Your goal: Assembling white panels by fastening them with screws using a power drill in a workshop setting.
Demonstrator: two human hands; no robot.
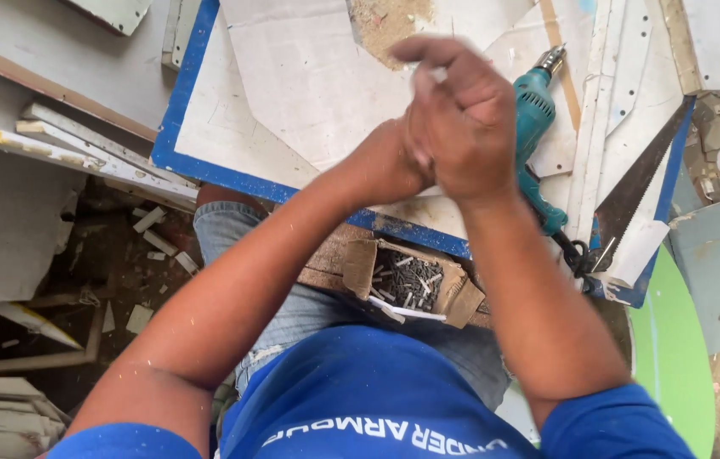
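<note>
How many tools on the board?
2. A teal power drill lies just right of the clasped hands, partly behind the right hand; a handsaw lies at the board's right edge. Others may be hidden.

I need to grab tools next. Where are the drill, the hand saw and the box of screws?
drill [533,115], head view, teal body
hand saw [636,183], head view, blade
box of screws [411,280], head view, screws inside

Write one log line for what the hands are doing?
hands: left hand and right hand pressed together | below: open box of screws | beside: teal drill
</note>
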